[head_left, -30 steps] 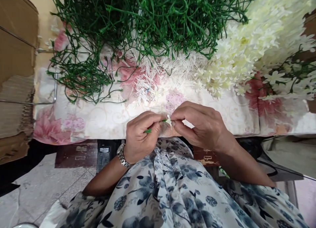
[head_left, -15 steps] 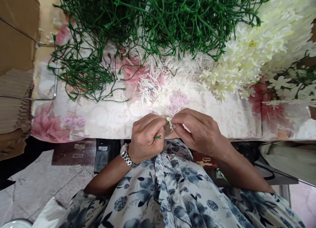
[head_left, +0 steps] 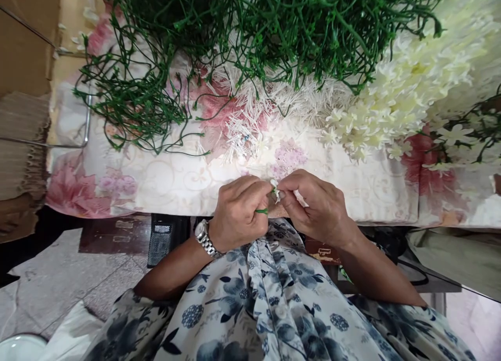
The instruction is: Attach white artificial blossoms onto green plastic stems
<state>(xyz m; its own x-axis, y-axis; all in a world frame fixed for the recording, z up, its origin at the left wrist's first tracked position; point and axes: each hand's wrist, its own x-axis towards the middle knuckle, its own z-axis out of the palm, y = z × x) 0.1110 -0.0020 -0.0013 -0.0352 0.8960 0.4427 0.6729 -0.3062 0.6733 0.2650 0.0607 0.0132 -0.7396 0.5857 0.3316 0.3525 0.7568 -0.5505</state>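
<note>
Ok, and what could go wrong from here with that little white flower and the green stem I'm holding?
The white flower is small and pinched in the fingertips of your right hand, near the edge of the tablecloth, so it might slip and drop off. The green stem mostly hides inside your left hand, so it could bend unnoticed. The pile of green stems looks tangled; pulling one might drag others.

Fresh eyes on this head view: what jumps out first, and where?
First, the big tangle of green stems across the top, with a heap of pale flowers to its right. Next, low in the middle, the left hand holds a stem while the right hand pinches a small white flower. A silver watch stands out on the left wrist.
</note>
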